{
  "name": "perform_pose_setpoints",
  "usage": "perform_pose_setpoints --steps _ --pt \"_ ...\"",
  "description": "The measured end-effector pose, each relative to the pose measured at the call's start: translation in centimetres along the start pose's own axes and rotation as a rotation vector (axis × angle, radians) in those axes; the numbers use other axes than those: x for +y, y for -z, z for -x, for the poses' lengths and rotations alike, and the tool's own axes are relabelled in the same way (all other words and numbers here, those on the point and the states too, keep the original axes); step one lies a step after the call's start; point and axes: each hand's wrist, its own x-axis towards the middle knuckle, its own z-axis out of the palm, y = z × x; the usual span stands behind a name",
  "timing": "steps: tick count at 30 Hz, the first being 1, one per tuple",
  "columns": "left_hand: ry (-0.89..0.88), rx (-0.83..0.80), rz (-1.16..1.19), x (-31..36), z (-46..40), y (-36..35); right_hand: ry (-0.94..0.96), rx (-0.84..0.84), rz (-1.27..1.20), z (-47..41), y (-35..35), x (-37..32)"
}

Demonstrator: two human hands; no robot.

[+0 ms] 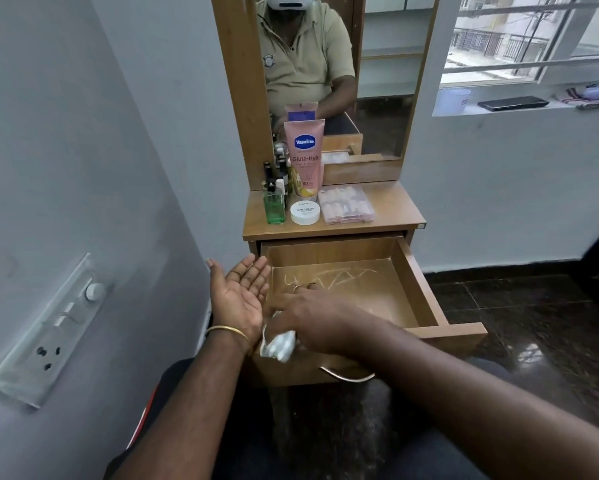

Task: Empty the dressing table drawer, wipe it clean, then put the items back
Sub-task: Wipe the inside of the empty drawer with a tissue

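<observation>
The wooden drawer (419,271) of the dressing table stands pulled out, its floor bare with pale smear marks. My left hand (237,294) is palm up with relaxed fingers at the drawer's left front corner. My right hand (308,315) reaches across the drawer's front and grips a crumpled white cloth (279,344) next to my left wrist. On the table top stand a pink Vaseline tube (304,157), a green bottle (274,206), small dark bottles (272,174), a white nail polish remover jar (305,212) and a clear nail box (346,204).
A mirror (326,64) rises behind the table top. A grey wall with a switch panel (48,334) is close on the left. A window sill (520,105) at right holds a dark flat object and a tub. Dark glossy floor lies to the right.
</observation>
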Motion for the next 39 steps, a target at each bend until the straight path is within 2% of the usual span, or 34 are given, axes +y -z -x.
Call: perform_pose_setpoints --steps 6,12,17,19,21,23,25,28,31,34,37,39 --pt "0.019 -0.037 0.003 -0.5 -0.3 0.3 -0.012 -0.020 -0.016 6.3 1.0 4.2" --pt "0.034 -0.043 -0.001 -0.9 -0.7 0.3 -0.275 -0.035 0.003 18.4 4.1 10.9" --pt "0.035 -0.045 -0.013 -0.8 -0.7 0.3 -0.542 -0.126 0.179 23.0 6.9 14.5" --pt "0.032 -0.042 -0.020 -0.7 -0.6 0.3 -0.648 -0.062 0.140 22.4 7.6 15.3" --pt "0.028 -0.037 -0.025 -0.7 -0.5 0.2 -0.723 0.109 -0.013 20.3 7.7 15.1" --pt "0.029 -0.032 -0.036 -0.6 -0.5 0.1 -0.734 0.254 -0.112 17.0 7.5 13.8" --pt "0.032 -0.027 -0.051 -0.6 -0.4 0.1 -0.691 0.306 -0.147 13.2 6.8 12.2" --pt "0.036 -0.020 -0.076 -0.7 -0.4 0.1 -0.684 0.252 -0.069 8.0 5.0 10.9" --pt "0.039 -0.023 -0.097 -0.9 -0.4 0.1 -0.685 0.122 0.229 4.6 1.8 11.8" --pt "0.042 -0.031 -0.111 -1.0 -0.5 0.2 -0.828 0.022 0.445 3.2 -0.7 13.4" --pt "0.044 -0.038 -0.122 -1.1 -0.4 0.2 -0.951 -0.059 0.465 2.4 -2.1 14.4" --pt "0.043 -0.044 -0.126 -1.3 -0.4 0.2 -1.028 -0.075 0.392 1.6 -3.0 14.7"
